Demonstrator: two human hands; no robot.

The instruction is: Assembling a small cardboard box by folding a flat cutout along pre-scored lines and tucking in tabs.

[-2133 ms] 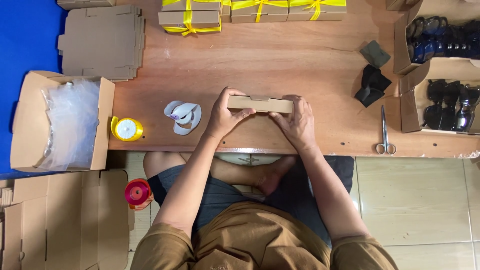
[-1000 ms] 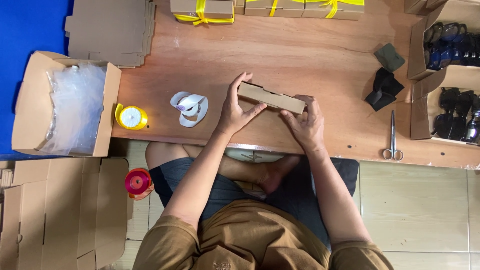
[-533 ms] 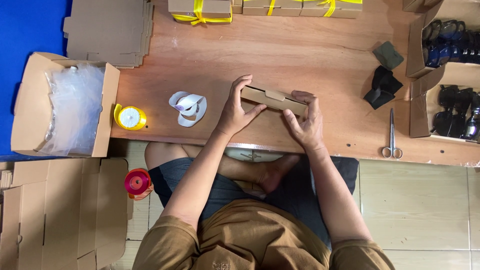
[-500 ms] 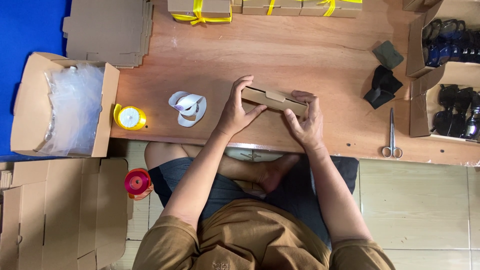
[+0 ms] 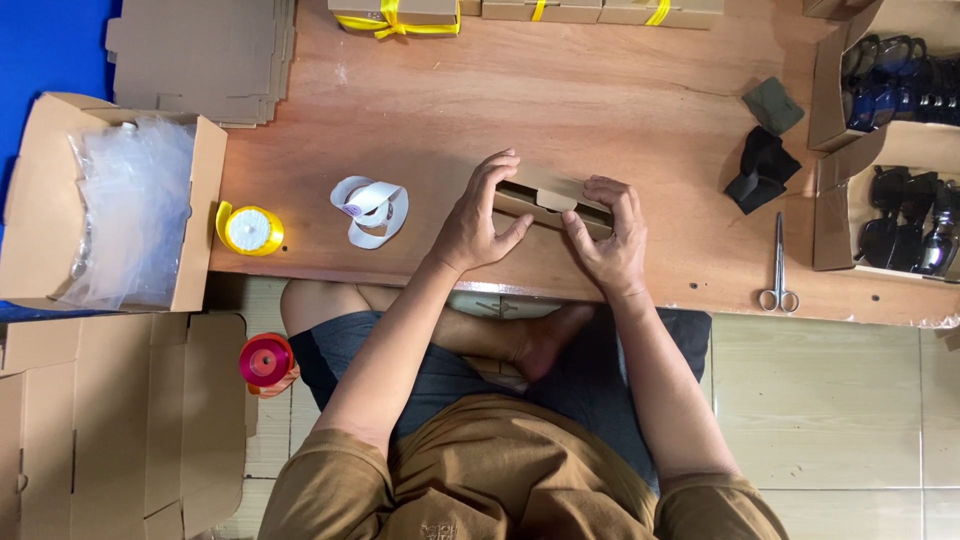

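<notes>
Both hands, L (image 5: 478,222) & R (image 5: 608,240), clasp small cardboard box (image 5: 548,197) near table edge (image 5: 400,281); bare wood beyond.

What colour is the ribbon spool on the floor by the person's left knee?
Red and pink, the ribbon spool shows best in the head view.

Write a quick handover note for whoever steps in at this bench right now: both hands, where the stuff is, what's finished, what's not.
Left hand and right hand: both grip the small cardboard box at the table's near edge, its front tuck flap not yet fully shut.
Done: ribbon-tied boxes line the far edge.
To hand: yellow ribbon spool and white tape strip on the left; scissors and dark pouches on the right; sunglasses in open cartons far right; flat box blanks far left.
Left: this box carries no ribbon.
</notes>
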